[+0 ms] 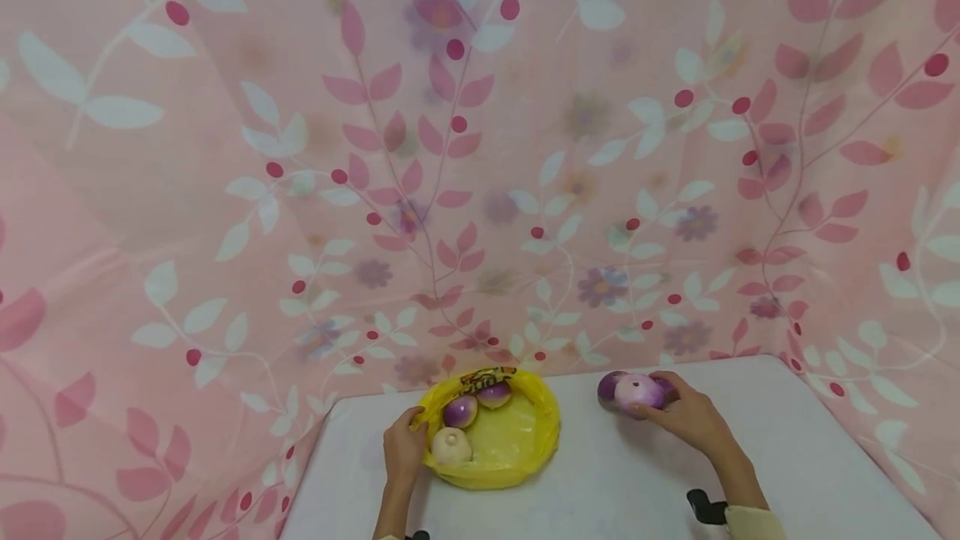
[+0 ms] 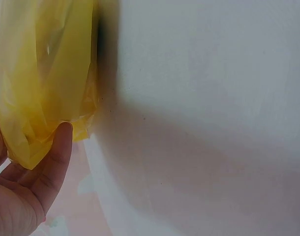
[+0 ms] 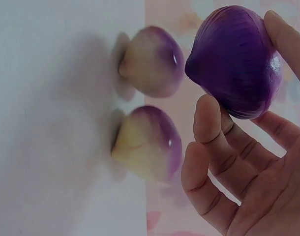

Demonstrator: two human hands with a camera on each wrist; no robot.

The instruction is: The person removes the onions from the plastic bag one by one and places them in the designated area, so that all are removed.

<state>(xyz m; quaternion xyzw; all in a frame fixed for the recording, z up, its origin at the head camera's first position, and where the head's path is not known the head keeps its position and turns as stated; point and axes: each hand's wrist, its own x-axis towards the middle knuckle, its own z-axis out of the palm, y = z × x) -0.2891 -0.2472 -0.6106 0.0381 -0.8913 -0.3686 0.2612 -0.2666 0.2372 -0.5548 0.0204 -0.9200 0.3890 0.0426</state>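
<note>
So right now I've got a purple onion (image 3: pixel 236 61) in my right hand (image 1: pixel 693 415), thumb on one side and fingertips on the other, and from the wrist view it looks held up off the white table (image 1: pixel 600 490) rather than resting on it. Two more, call them the first spare onion (image 3: pixel 155 61) and the second spare onion (image 3: pixel 150 145), sit on the table just behind it, purple at one end and pale at the other. Over on the other side my left hand (image 1: pixel 405 448) is pinching the left edge of the yellow bag (image 1: pixel 551 432), whose mouth is spread wide. Inside it there's a pale garlic-looking bulb (image 1: pixel 452 445) near my left fingers, plus two purple-and-white onions (image 1: pixel 461 411) bunched toward the back left, so the front right part of the bag is bare. My read: this is the pick-up part of loading the bag, about halfway along if the spares count too. If that's right, the next move calls for carrying the onion sideways over the rim and lowering it into that bare part, with my left hand keeping the edge steady so the thin plastic doesn't fold in.
</note>
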